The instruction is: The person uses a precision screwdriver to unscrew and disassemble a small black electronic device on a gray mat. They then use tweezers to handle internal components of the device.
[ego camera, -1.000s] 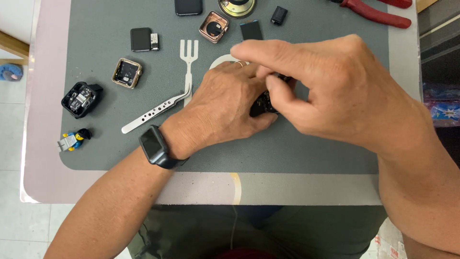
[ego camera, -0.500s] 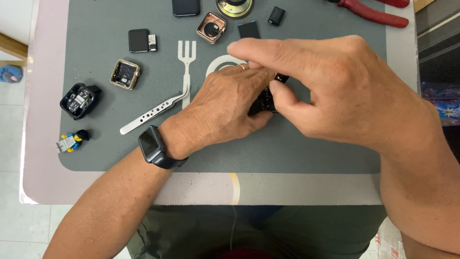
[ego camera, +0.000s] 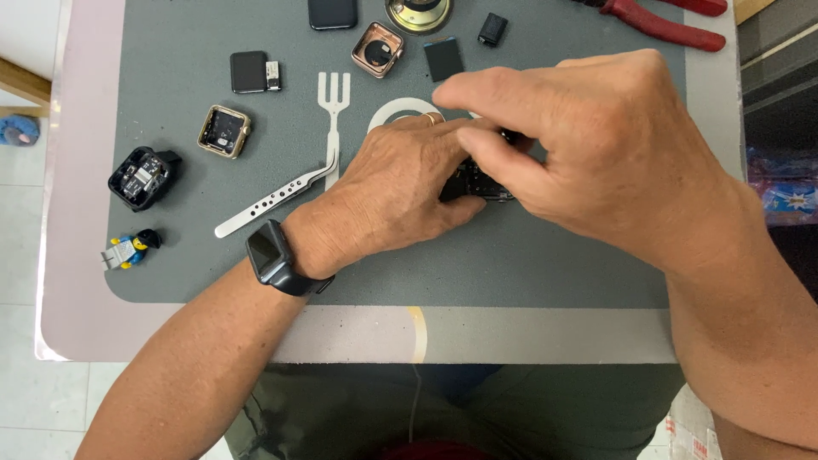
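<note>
Black device (ego camera: 474, 181), a small dark part mostly hidden, sits at the mat's centre, pinched between both hands. Underneath, the pale table (ego camera: 77, 255) carries a grey mat (ego camera: 545, 264). The right hand (ego camera: 596, 153) closes over the device from three o'clock, thumb and forefinger pressed to it; the left hand (ego camera: 396, 187), with a dark wristwatch (ego camera: 271, 255), grips it from nine o'clock. Red pliers (ego camera: 665, 24) lie at one o'clock. White tweezers (ego camera: 277, 200) lie at nine o'clock, just beside the left hand. An opened black casing (ego camera: 141, 177) and a gold watch case (ego camera: 224, 131) sit farther out, a toy figure (ego camera: 128, 250) at eight o'clock.
</note>
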